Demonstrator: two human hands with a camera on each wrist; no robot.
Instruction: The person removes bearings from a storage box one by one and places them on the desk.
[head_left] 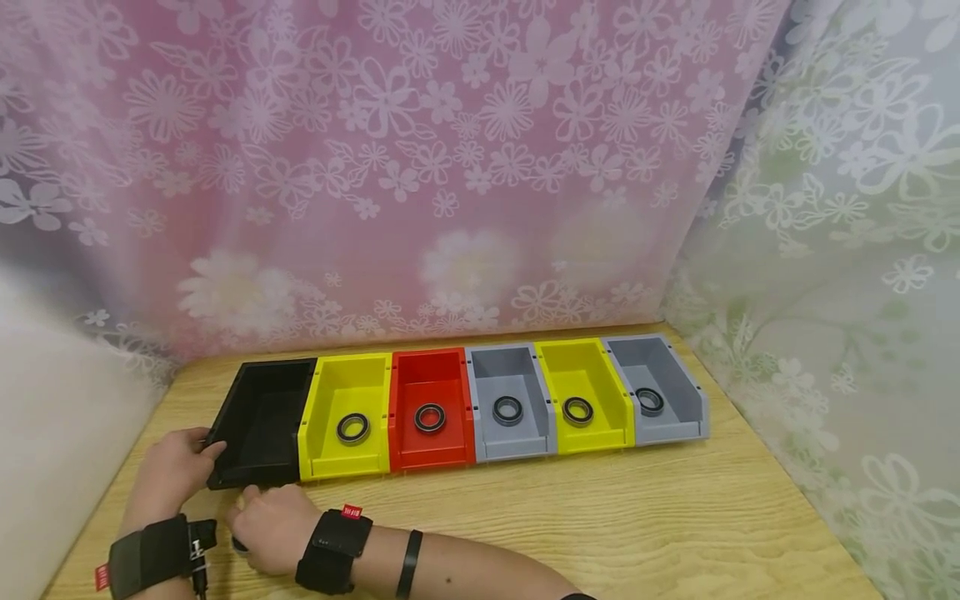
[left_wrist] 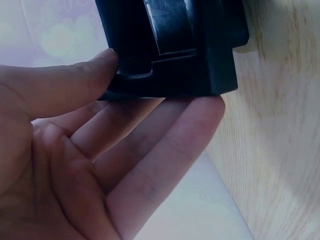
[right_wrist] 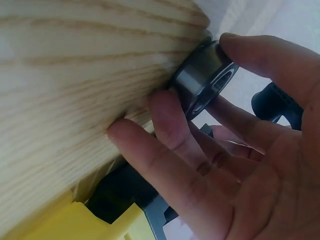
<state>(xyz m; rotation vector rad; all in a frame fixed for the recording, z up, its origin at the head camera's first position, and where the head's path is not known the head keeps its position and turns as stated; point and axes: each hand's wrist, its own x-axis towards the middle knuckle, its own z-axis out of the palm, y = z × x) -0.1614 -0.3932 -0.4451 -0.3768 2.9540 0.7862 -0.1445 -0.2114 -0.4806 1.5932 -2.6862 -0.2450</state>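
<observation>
At the left end of the bin row stands a black plastic bin (head_left: pixel 258 433). My left hand (head_left: pixel 174 468) grips its front left edge; in the left wrist view the thumb (left_wrist: pixel 95 75) lies at the rim and the fingers reach along the outer side. Low over the table in front of this bin, my right hand (head_left: pixel 277 531) pinches a ball bearing (right_wrist: pixel 197 75) between thumb and fingers. The bearing is a steel ring with a dark face, tilted on its edge close to the wood. From the head view it is mostly hidden by the hand.
Rightward in the row come yellow (head_left: pixel 345 467), red (head_left: pixel 435 458), grey (head_left: pixel 517 447), yellow (head_left: pixel 596 439) and grey (head_left: pixel 675 431) bins, each with one bearing lying in it. They stand on a wood-grain table (head_left: pixel 600 517). A flowered curtain (head_left: pixel 450 167) hangs behind.
</observation>
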